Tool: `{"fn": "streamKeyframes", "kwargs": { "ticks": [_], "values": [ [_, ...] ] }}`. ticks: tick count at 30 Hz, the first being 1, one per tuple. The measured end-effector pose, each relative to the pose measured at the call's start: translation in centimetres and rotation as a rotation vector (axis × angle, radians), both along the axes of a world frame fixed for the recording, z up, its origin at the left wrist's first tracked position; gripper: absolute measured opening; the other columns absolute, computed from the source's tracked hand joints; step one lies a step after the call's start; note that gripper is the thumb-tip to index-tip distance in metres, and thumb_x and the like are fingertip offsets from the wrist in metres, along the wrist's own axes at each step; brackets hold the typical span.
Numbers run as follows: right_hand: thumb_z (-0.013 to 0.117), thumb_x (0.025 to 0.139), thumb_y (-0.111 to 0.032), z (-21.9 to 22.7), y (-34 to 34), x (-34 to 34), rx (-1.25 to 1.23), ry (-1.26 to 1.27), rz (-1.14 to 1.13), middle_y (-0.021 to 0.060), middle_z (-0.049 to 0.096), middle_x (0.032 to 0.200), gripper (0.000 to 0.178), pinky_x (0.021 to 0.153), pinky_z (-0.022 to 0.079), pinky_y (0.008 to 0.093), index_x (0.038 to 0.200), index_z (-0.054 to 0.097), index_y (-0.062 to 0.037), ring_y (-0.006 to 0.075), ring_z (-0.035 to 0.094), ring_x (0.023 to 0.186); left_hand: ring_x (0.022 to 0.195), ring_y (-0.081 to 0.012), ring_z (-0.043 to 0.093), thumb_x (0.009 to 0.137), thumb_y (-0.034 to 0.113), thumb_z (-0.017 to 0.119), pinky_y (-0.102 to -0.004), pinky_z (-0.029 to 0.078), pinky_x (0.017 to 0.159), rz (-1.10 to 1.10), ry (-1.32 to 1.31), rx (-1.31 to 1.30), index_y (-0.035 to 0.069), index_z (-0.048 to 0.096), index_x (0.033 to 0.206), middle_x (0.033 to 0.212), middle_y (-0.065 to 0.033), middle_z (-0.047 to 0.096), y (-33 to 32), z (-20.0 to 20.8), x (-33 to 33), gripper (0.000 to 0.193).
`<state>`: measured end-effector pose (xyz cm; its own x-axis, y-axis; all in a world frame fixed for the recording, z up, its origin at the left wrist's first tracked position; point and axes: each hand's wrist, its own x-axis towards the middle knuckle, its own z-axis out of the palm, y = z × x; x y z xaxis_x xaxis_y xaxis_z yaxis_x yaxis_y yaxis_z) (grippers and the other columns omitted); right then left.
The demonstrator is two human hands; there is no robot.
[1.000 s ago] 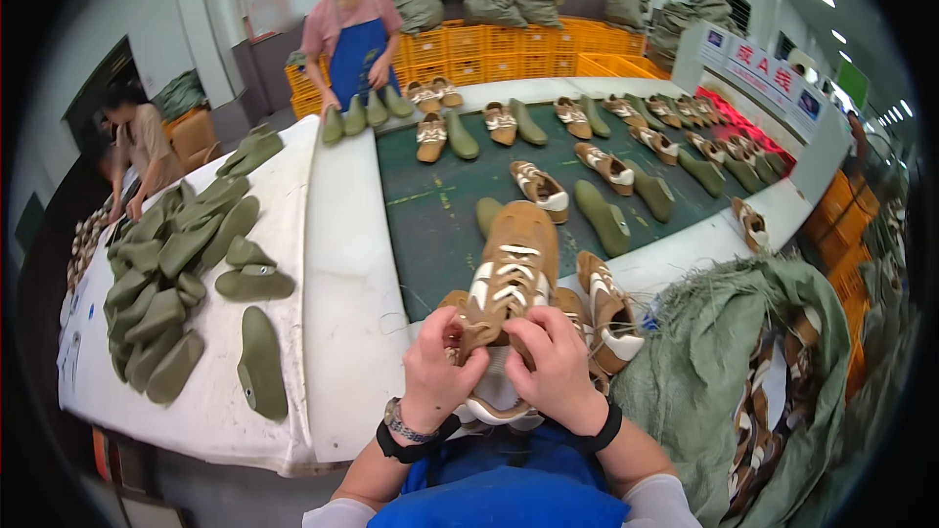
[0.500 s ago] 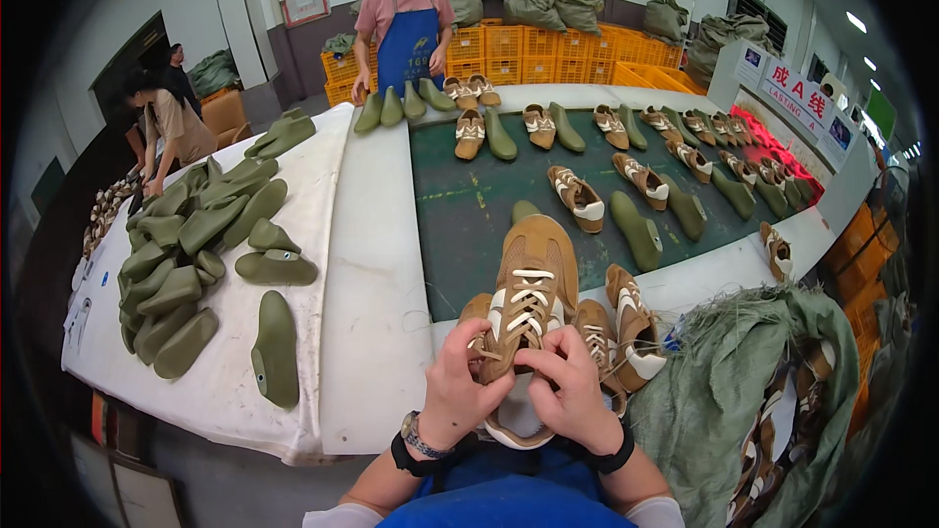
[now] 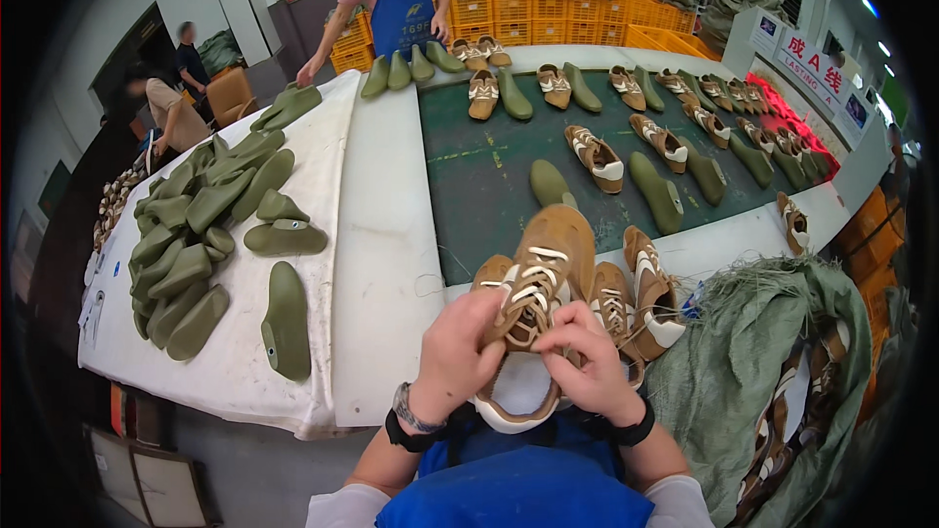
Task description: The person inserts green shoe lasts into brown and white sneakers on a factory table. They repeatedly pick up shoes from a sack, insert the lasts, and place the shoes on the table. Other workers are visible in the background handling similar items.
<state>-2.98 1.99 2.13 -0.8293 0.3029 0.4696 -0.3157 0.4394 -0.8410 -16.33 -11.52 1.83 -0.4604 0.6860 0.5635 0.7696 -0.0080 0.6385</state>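
A brown sneaker (image 3: pixel 559 237) with white laces and stripes is held between my two hands, its toe pointing away and its heel toward my body. My left hand (image 3: pixel 452 357) grips the left side of the opening near the tongue. With bent fingers, my right hand (image 3: pixel 589 364) pinches the upper or lace area on the right side of the opening; the exact spot is partly hidden. Close behind and beside it are more brown sneakers (image 3: pixel 653 295) on the white table edge. One green shoe last (image 3: pixel 554 183) lies just past the toe.
To the left, a pile of green shoe lasts (image 3: pixel 186 264) lies on a white cloth (image 3: pixel 323 147). Rows of sneakers and lasts stand on the dark green belt (image 3: pixel 479 215). A green woven sack (image 3: pixel 724 332) holding shoes is at right. A co-worker (image 3: pixel 396 0) in a blue apron stands across.
My hands have spread the sneaker's opening wider, showing more of its white inside. The co-worker across has reached an arm toward the lasts on the cloth. The view has shifted slightly.
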Motion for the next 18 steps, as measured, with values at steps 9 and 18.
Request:
{"fn": "streamKeyframes", "kwargs": {
  "ticks": [9, 18],
  "values": [
    [0.054, 0.068, 0.016, -1.6, -0.5, -0.4, -0.285, 0.330, -0.231, 0.0092, 0.042, 0.105, 0.036, 0.069, 0.045, 0.0214, 0.096, 0.045, -0.0041, 0.0116, 0.051, 0.083, 0.114, -0.0353, 0.048, 0.069, -0.012, 0.056, -0.0422, 0.039, 0.098, -0.313, -0.170, 0.201, 0.001, 0.059, 0.077, 0.117, -0.0159, 0.054, -0.3, 0.0, 1.2, 0.015],
    [0.056, 0.071, 0.015, -1.5, 0.1, -1.2, -0.168, 0.267, -0.290, 0.0105, 0.043, 0.109, 0.036, 0.072, 0.047, 0.0216, 0.101, 0.047, -0.0019, 0.0123, 0.052, 0.088, 0.128, -0.0286, 0.041, 0.082, -0.002, 0.062, -0.0395, 0.037, 0.105, -0.145, -0.502, 0.142, 0.006, 0.049, 0.124, 0.133, -0.0126, 0.043, -1.0, -0.8, 0.0, 0.046]
  ]
}}
